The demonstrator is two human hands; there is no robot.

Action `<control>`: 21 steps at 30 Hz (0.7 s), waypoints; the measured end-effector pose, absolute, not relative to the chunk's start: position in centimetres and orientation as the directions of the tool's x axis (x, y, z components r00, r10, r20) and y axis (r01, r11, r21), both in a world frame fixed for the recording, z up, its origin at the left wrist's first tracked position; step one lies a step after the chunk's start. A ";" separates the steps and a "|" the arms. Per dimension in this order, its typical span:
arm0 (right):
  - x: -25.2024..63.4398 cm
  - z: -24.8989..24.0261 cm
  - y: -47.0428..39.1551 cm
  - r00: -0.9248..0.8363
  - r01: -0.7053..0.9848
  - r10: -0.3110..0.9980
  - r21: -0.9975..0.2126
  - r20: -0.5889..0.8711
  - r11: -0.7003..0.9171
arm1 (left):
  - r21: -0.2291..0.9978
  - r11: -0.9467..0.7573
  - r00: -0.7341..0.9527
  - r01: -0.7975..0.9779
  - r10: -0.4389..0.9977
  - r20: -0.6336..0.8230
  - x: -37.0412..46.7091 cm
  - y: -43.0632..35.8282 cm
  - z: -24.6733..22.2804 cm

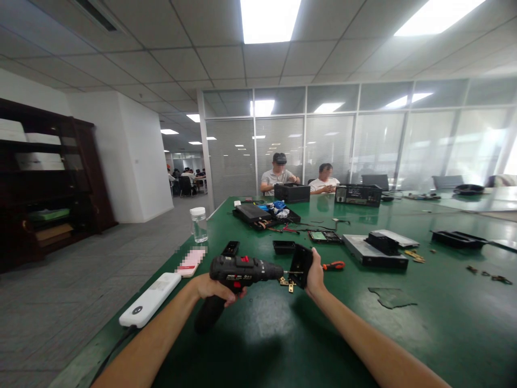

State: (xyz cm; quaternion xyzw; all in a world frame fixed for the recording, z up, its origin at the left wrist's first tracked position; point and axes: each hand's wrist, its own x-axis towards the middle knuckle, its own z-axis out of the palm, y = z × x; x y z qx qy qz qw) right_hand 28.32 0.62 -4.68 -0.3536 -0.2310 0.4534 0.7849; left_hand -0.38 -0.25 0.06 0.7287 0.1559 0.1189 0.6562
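Note:
My left hand (pixel 221 289) is closed round the grip of a black cordless drill (pixel 242 269) with red details. The drill lies level and points to the right. Its thin bit reaches a black plastic part (pixel 301 265), which my right hand (pixel 316 274) grips and holds up on edge. Whether the bit touches a screw there is too small to tell. Several brass-coloured metal pieces (pixel 291 288) lie on the table just below the bit. Beyond my right hand rests a screwdriver (pixel 334 265) with an orange and black handle.
On the green table (pixel 258 345) are a white power strip (pixel 151 299), a phone (pixel 191 263), a clear jar (pixel 199 226), small black trays (pixel 284 247), a metal drive (pixel 374 252), and a glass-like shard (pixel 391 297). Two people (pixel 278 175) sit across, near black cases (pixel 358 195).

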 end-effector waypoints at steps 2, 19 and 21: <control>28.4 -4.9 0.7 0.471 -0.584 0.882 -0.750 -0.001 0.311 | 0.996 -0.061 0.918 0.069 0.395 -0.039 -0.3 -0.3 0.0; 28.0 -3.6 -0.4 0.456 -0.538 0.890 -0.791 0.016 0.290 | 0.998 -0.040 0.915 0.047 0.402 -0.027 0.1 -0.8 0.4; 28.0 -3.7 -0.2 0.457 -0.537 0.889 -0.794 0.010 0.285 | 0.998 -0.029 0.914 0.048 0.405 -0.032 0.1 -0.7 0.2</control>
